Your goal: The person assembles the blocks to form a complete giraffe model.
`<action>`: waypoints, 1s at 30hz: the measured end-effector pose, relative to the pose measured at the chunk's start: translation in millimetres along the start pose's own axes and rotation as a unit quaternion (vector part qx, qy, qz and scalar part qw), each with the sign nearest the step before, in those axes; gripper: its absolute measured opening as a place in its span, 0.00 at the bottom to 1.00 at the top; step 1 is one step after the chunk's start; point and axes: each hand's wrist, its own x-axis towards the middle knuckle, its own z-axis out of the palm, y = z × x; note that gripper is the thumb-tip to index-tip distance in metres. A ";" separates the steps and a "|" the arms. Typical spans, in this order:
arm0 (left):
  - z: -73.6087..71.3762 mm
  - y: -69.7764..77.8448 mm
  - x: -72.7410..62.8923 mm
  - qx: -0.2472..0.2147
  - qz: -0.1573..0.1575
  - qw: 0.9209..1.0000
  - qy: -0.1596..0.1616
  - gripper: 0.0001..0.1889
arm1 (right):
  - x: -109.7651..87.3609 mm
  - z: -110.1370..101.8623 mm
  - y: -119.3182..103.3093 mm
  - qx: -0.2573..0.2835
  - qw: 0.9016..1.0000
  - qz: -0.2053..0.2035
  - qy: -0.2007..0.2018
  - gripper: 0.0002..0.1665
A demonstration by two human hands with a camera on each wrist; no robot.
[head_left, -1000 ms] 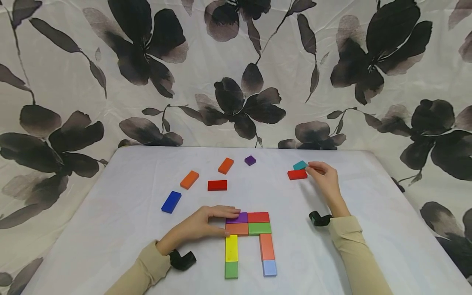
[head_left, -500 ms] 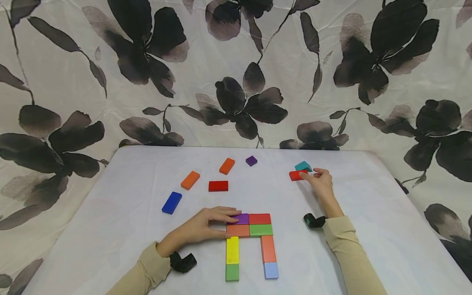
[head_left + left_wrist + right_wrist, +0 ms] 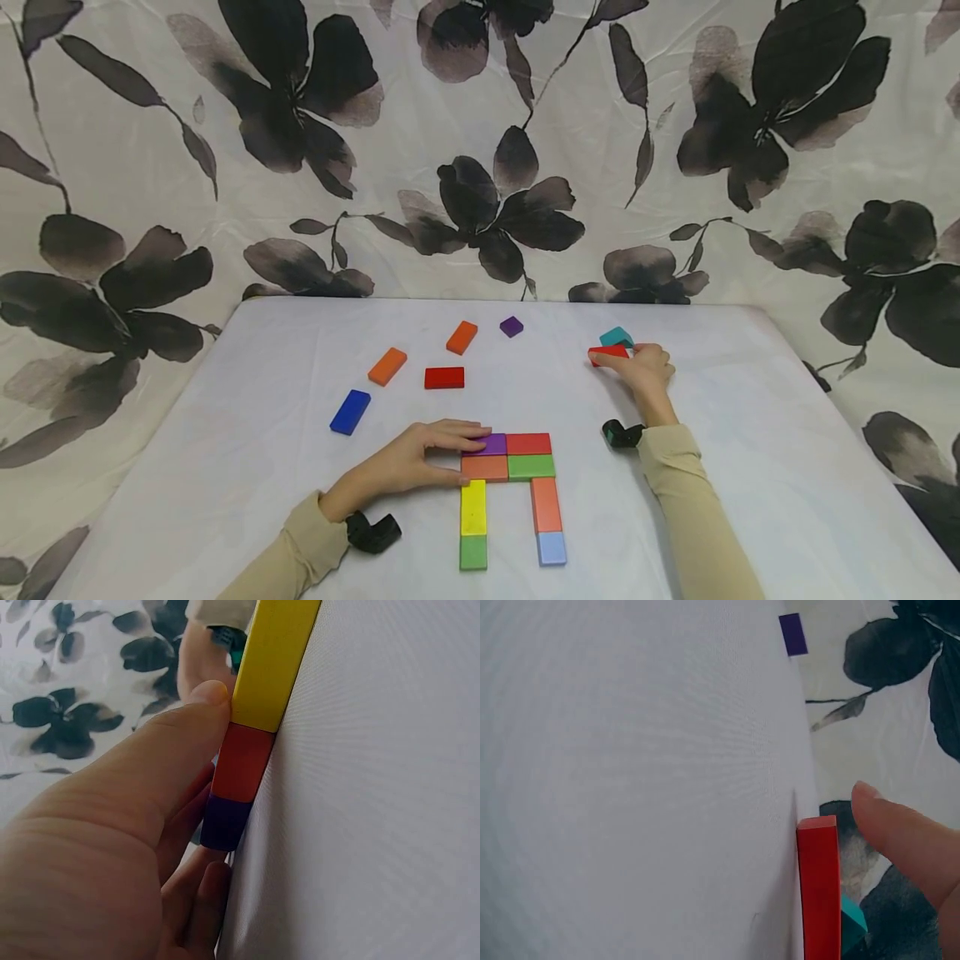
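My left hand (image 3: 420,454) rests at the upper left corner of a flat block shape. Its fingers lie over the purple block (image 3: 492,444), and its thumb is at the seam of the orange block (image 3: 487,469) and the yellow block (image 3: 473,508). My right hand (image 3: 651,367) reaches to a red block (image 3: 820,892) with a teal wedge-shaped block (image 3: 616,336) right behind it. The right thumb (image 3: 907,840) stretches over the red block, apart from it in the right wrist view. The other right fingers lie beside the teal block, partly hidden.
Red (image 3: 528,443) and green (image 3: 531,467) blocks continue the shape's top; two legs come down toward me. Loose beyond it lie a blue block (image 3: 350,412), two orange blocks (image 3: 387,367), another red block (image 3: 444,378) and a small purple block (image 3: 512,327). A floral cloth hangs behind the table.
My right hand has come from the teal block's right end to the red block, and its thumb has slid left over that block. The left hand stays in place.
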 end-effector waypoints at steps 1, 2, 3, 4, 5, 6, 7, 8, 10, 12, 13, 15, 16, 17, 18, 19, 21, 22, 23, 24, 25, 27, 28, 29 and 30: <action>0.4 -0.1 -0.3 0.000 0.000 1.000 0.000 0.26 | 0.0 1.3 0.2 -0.003 1.000 -0.001 0.005 0.50; 0.4 -0.1 -0.3 0.000 0.000 1.000 0.001 0.26 | 0.4 2.2 0.5 -0.004 1.000 -0.002 0.009 0.49; 0.4 -0.1 -0.2 -0.001 0.001 1.000 0.001 0.26 | 0.6 2.9 0.7 -0.005 1.000 -0.004 0.014 0.48; 0.4 -0.1 -0.2 0.000 0.001 1.000 0.001 0.26 | 0.8 3.3 1.1 -0.009 1.000 -0.007 0.016 0.47; 0.4 0.1 -0.3 -0.001 0.001 1.000 0.001 0.26 | 0.9 3.5 1.6 -0.013 1.000 -0.008 0.016 0.46; 0.4 0.4 -0.4 -0.002 0.001 1.000 0.000 0.26 | 1.1 3.3 2.1 -0.016 1.000 -0.010 0.015 0.46; 0.3 0.3 -0.3 -0.002 0.001 1.000 -0.001 0.26 | 1.3 2.8 2.6 -0.018 1.000 -0.011 0.013 0.45; 0.3 0.3 -0.2 -0.001 0.002 1.000 -0.001 0.26 | 1.2 1.8 2.9 -0.019 1.000 -0.012 0.008 0.44; 0.2 0.0 -0.1 0.001 0.003 1.000 -0.001 0.25 | 0.5 -0.5 3.4 -0.018 1.000 -0.015 -0.004 0.43; -0.1 0.1 -0.1 0.002 0.003 1.000 -0.001 0.25 | -0.6 -3.4 3.8 -0.011 1.000 -0.018 -0.020 0.42; -0.3 0.3 -0.1 0.002 0.003 1.000 -0.002 0.25 | -1.0 -4.9 4.4 -0.005 0.999 -0.018 -0.029 0.42; -0.6 0.7 0.1 0.001 0.000 1.000 -0.003 0.25 | -2.6 -7.9 5.4 0.009 0.999 -0.016 -0.049 0.42; -0.6 1.0 0.1 0.001 -0.001 1.000 -0.003 0.25 | -3.7 -9.4 6.0 0.014 0.998 -0.018 -0.062 0.42; -0.5 1.3 0.1 0.001 -0.002 1.000 -0.003 0.25 | -4.3 -10.7 7.0 0.019 0.997 -0.022 -0.074 0.41; -0.5 1.3 0.2 0.002 -0.004 1.000 -0.003 0.25 | -5.1 -12.0 7.9 0.023 0.996 -0.027 -0.086 0.41; -0.7 1.2 0.3 0.003 -0.005 1.000 -0.003 0.25 | -5.8 -13.1 8.9 0.027 0.994 -0.033 -0.096 0.41; -0.7 1.1 0.3 0.006 -0.008 1.000 -0.002 0.25 | -7.4 -14.7 11.0 0.030 0.992 -0.050 -0.115 0.41; -0.7 1.0 0.2 0.006 -0.009 1.000 -0.002 0.25 | -8.0 -15.3 12.3 0.029 0.990 -0.061 -0.125 0.40; -0.8 1.1 0.2 0.006 -0.009 1.000 -0.002 0.25 | -8.5 -15.9 13.8 0.027 0.988 -0.070 -0.132 0.40; -0.8 0.9 0.2 0.006 -0.009 1.000 -0.002 0.25 | -9.0 -16.2 15.2 0.024 0.987 -0.079 -0.140 0.39; -0.6 0.8 0.1 0.006 -0.009 1.000 -0.002 0.25 | -9.5 -16.5 16.9 0.022 0.985 -0.091 -0.147 0.39; 0.0 0.9 -0.1 0.002 -0.007 1.000 -0.002 0.25 | -11.0 -16.7 19.7 0.014 0.979 -0.120 -0.165 0.38; 0.3 0.9 -0.2 0.000 -0.007 1.000 -0.002 0.25 | -11.5 -16.5 21.1 0.011 0.975 -0.136 -0.174 0.37; 0.6 0.7 -0.3 0.000 -0.007 1.000 -0.001 0.25 | -12.1 -16.2 22.2 0.007 0.972 -0.152 -0.182 0.36; 0.9 0.6 -0.3 0.000 -0.007 1.000 -0.002 0.25 | -12.6 -15.7 23.2 0.003 0.968 -0.165 -0.187 0.35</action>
